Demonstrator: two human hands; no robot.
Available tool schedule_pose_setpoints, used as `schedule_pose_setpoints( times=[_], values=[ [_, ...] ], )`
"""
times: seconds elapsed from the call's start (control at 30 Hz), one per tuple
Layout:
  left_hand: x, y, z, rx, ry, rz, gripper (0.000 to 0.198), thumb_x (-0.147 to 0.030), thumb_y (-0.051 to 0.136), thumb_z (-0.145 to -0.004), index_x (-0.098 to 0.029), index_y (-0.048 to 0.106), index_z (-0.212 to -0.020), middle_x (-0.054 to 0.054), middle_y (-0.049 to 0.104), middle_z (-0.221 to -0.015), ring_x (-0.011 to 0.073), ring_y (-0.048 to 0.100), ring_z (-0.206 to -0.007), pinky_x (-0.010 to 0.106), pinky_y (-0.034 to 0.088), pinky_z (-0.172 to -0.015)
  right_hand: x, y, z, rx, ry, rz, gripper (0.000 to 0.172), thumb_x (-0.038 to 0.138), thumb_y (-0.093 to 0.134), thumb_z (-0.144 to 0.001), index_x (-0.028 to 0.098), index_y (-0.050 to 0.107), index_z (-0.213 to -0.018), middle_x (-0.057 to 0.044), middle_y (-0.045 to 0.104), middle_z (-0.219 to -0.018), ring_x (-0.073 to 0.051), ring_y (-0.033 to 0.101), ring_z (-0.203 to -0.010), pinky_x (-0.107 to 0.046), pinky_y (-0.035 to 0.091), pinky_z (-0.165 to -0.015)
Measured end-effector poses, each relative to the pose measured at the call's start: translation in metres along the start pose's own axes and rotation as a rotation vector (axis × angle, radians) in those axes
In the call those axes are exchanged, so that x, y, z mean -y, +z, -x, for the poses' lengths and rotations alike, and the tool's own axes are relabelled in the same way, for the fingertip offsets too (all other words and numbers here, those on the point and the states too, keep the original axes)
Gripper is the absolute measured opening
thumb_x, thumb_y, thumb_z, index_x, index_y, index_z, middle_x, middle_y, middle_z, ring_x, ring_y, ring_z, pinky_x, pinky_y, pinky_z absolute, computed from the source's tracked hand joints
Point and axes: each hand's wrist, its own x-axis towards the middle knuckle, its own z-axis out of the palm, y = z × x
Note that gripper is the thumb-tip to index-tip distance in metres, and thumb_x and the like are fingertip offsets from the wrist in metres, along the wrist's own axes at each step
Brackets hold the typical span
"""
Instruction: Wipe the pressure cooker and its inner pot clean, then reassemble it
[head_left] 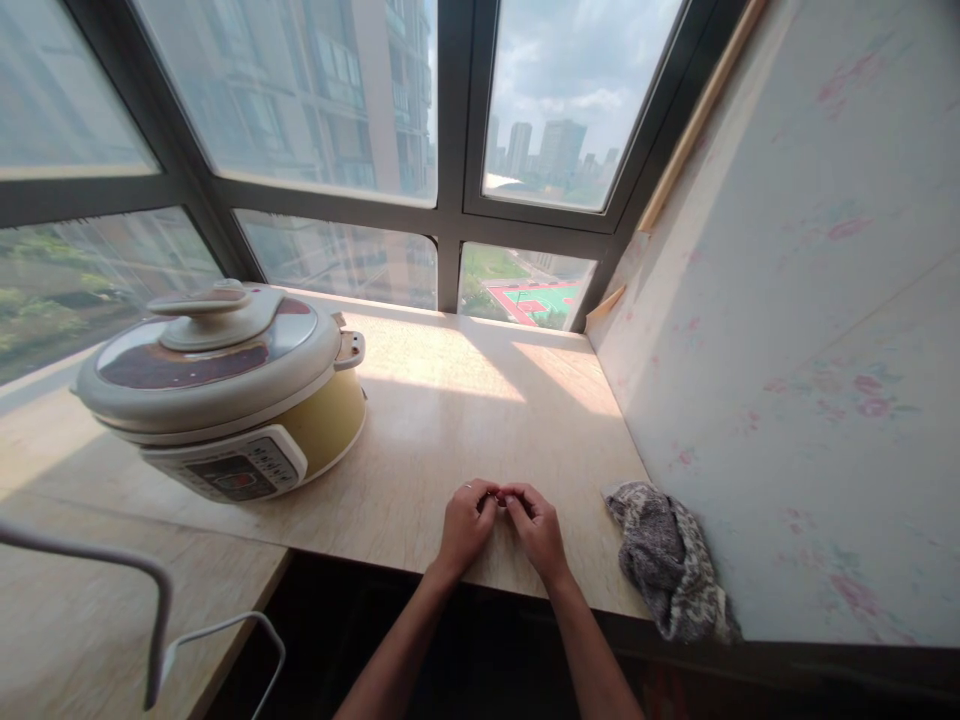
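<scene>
Close to the front edge of the pale marbled sill (405,480), my left hand (469,525) and my right hand (536,530) meet at the fingertips. Both are closed in a pinch, with thumbs and forefingers pressed together. Between them shows a small dark red thing (502,498), mostly covered by the fingers and too small to name. A ring sits on a finger of my left hand. A crumpled grey patterned cloth (667,560) lies to the right of my hands, against the wall.
An oval multicooker (322,420) with a white lid and front control panel stands at the left. White metal rods or cords (154,590) cross the lower left corner. Windows (450,160) rise behind the sill, and a floral-papered wall (810,330) bounds the right side.
</scene>
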Motion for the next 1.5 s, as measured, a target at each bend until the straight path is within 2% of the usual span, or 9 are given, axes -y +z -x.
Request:
schedule_pose_setpoints(
  times=[1.5],
  values=[
    [0.001,0.0008,0.0016,-0.007,0.015,0.008,0.021,-0.014,0.05,-0.088,-0.02,0.07,-0.087,0.005,0.075,-0.089,0.0198,0.067,-0.087,0.034,0.048,-0.082,0.0007,-0.0011,0.0007,-0.011,0.005,0.021,0.024,0.04,0.06,-0.091,0.022,0.074,-0.096,-0.007,0.076,-0.093,-0.023,0.072,-0.09,-0.036,0.058,-0.084]
  ],
)
